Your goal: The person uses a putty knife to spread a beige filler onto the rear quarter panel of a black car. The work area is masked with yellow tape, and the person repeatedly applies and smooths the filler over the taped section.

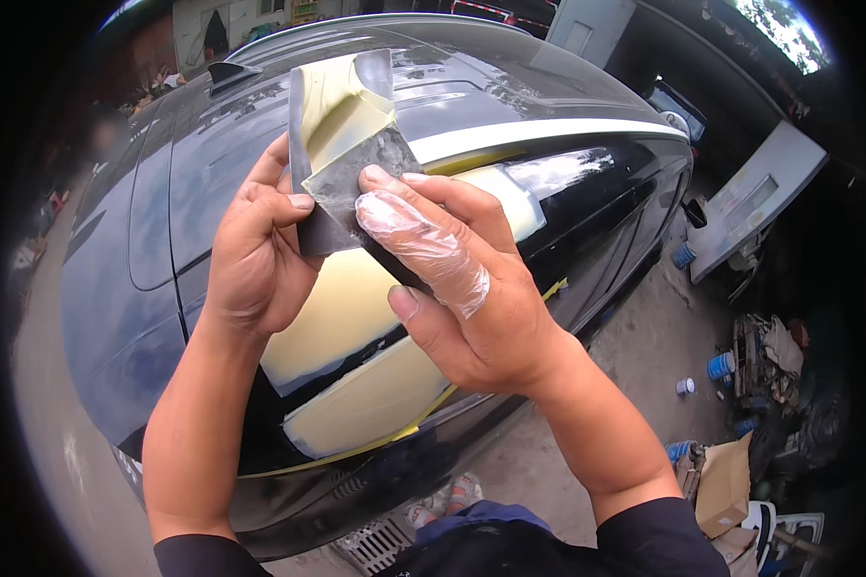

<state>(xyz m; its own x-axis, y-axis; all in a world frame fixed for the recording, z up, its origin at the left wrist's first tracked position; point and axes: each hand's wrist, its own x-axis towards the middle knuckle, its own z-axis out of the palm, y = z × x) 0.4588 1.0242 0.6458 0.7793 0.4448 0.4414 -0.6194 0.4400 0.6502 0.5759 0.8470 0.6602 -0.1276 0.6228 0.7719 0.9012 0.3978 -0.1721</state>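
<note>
In my left hand [250,255] is a flat dark grey plate [375,69], gripped at its lower left edge and tilted up. Yellow putty [342,106] lies smeared over its upper part. My right hand [496,308] holds a dark flat spreader [366,159], its edge pressed against the plate just below the putty. Clear plastic film [419,240] wraps one or more fingers of that hand. Behind both hands is a black car [606,192], with patches of pale yellow filler [332,308] on its side, partly covered by my hands.
Yellow masking tape [409,431] runs along the lower filler patch. At the right, a grey panel [765,197] leans, with blue cans [721,365], a small white can [684,386] and a cardboard box [725,486] on the floor. A drain grate [375,545] lies near my feet.
</note>
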